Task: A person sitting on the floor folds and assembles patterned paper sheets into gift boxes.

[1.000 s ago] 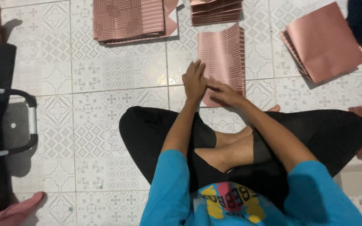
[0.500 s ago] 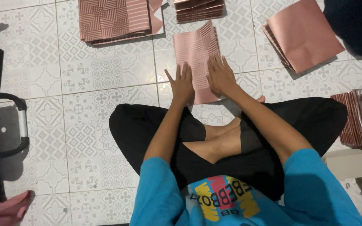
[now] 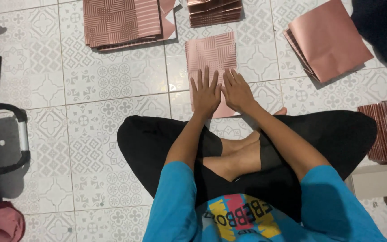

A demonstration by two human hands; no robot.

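A rose-gold patterned paper sheet [image 3: 211, 54] lies flat on the tiled floor in front of my crossed legs. My left hand [image 3: 205, 94] and my right hand [image 3: 237, 91] rest side by side on its near half, palms down, fingers spread and pressing the sheet flat. Neither hand grips anything. The near edge of the sheet is hidden under my hands.
A stack of patterned sheets [image 3: 122, 20] lies far left, a folded pile [image 3: 214, 11] straight ahead, plain pink sheets [image 3: 330, 38] at far right, more stacked pieces [image 3: 386, 130] beside my right knee. A dark bag with a handle [image 3: 5, 139] sits at left.
My hands moved from one side of the sheet to lie flat side by side on it. The sheet, earlier bowed with ridges, now lies flatter on the floor.
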